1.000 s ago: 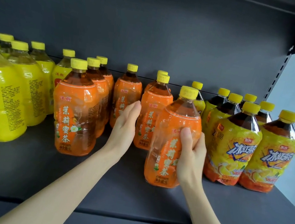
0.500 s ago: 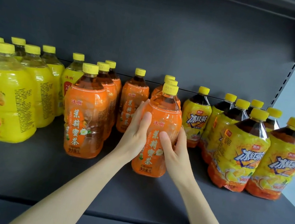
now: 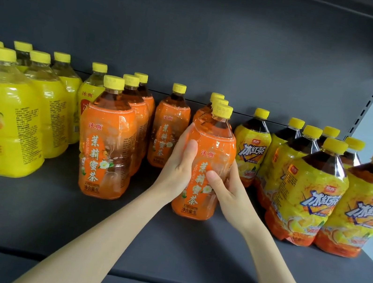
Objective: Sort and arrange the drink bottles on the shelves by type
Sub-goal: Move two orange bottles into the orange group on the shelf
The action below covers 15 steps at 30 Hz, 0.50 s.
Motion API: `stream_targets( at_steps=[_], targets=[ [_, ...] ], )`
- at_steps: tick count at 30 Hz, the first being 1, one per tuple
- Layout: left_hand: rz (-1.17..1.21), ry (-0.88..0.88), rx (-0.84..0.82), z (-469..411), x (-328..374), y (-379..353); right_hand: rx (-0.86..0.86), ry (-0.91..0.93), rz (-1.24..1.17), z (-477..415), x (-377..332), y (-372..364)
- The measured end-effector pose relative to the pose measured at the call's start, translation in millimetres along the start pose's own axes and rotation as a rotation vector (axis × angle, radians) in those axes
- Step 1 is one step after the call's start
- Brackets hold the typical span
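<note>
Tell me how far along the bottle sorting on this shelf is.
Mostly done: yellow pear bottles sit left, orange tea bottles middle, iced tea bottles right on the shelf. In hand: left hand and right hand hold one orange bottle at the front of its column. Left: probably just releasing it and evening the rows.

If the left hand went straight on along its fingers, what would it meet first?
Likely the orange bottle right behind the held bottle; the left hand might slip past it, depth is unclear.
</note>
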<state>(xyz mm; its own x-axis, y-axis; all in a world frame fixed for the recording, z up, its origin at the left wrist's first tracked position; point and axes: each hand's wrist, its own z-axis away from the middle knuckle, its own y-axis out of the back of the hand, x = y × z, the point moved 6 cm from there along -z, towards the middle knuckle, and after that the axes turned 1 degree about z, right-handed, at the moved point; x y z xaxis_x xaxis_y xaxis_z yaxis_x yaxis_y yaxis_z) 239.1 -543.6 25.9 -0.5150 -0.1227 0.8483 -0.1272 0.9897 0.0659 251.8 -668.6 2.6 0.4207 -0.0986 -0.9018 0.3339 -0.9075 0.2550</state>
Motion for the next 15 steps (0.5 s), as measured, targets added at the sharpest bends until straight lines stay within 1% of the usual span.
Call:
stream_targets(
  at_steps=[9,15],
  targets=[
    [-0.044,-0.021,-0.002,-1.7,-0.2,0.5,0.006,-0.007,0.024,-0.8,-1.8,0.4],
    [-0.105,0.058,-0.057,2.1,7.2,3.8,0.001,-0.055,0.042,4.3,-5.9,2.9]
  ],
)
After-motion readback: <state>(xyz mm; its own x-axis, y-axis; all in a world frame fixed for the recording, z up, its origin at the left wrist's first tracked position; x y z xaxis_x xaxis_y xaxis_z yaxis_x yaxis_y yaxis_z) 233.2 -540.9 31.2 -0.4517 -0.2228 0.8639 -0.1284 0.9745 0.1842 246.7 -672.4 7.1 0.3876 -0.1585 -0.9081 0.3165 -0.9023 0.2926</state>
